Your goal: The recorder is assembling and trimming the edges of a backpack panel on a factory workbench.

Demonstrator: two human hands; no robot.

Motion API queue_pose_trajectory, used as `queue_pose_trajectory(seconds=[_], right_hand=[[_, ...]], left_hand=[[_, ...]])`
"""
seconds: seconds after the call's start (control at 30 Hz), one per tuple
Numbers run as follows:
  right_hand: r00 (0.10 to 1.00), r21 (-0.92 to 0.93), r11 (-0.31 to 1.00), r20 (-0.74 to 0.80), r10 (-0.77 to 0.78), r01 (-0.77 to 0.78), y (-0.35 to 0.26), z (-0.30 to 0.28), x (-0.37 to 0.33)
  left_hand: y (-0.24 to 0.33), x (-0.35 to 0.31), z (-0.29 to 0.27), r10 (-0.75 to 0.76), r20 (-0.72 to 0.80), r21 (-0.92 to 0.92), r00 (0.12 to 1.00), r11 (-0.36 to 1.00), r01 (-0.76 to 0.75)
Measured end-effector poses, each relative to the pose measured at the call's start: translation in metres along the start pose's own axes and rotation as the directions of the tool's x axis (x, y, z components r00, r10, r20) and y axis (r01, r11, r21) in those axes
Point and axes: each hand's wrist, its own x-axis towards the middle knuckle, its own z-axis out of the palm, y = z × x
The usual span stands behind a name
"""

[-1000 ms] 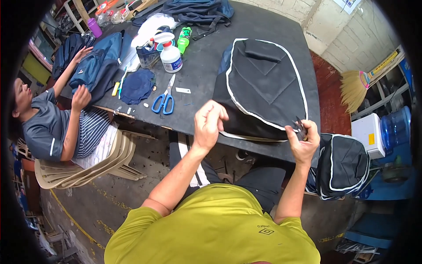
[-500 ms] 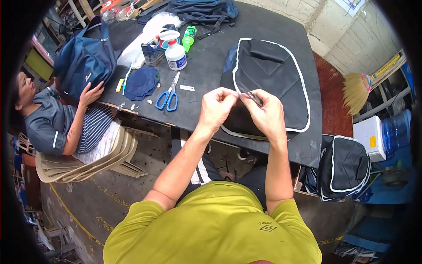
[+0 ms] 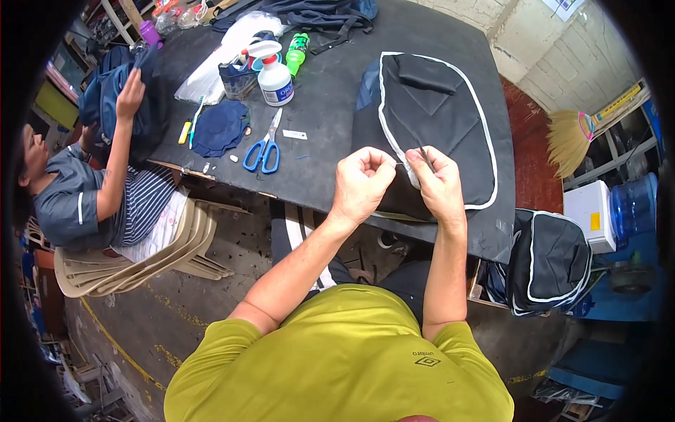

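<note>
A black bag (image 3: 450, 126) with white piping lies on the table before me. My right hand (image 3: 437, 181) is closed on the bag's near-left edge, thumb pressed on the white piping. A slim dark tool (image 3: 424, 152), its kind unclear, shows between that hand's fingers. My left hand (image 3: 363, 183) is pinched just left of it; a short pale strand seems to show at its fingertips, too fine to make out. Left of my hands lie blue-handled scissors (image 3: 263, 153), a small white blade-like strip (image 3: 294, 134) and round dark-blue fabric pieces (image 3: 220, 131).
A white spray bottle (image 3: 275, 83) and a green bottle (image 3: 297, 55) stand behind the scissors. At left a seated person (image 3: 77, 186) handles a dark-blue bag (image 3: 119, 91). Another black bag (image 3: 552, 264) sits below the table's right corner; a broom (image 3: 573, 141) is beyond.
My hands have come down and slightly right, lifting the piping edge between them; the right now grips it. The bag has shifted a little. The other person's hand has risen along the blue bag.
</note>
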Motion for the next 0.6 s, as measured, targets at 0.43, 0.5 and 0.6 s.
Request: queue_pose_trajectory(seconds=[0.43, 0.5, 0.6], right_hand=[[0.988, 0.047, 0.99, -0.093, -0.126, 0.131, 0.018, -0.01, -0.005], [0.976, 0.067, 0.977, -0.099, -0.196, 0.203, 0.012, -0.015, -0.012], [0.89, -0.137, 0.911, -0.199, -0.411, 0.39, 0.007, -0.027, -0.036]], left_hand=[[-0.001, -0.056, -0.001, 0.284, 0.309, 0.102, 0.908, 0.939, -0.329], [-0.006, -0.062, -0.003, 0.303, 0.315, 0.099, 0.9, 0.932, -0.348], [-0.013, -0.068, -0.011, 0.351, 0.376, 0.165, 0.858, 0.885, -0.435]])
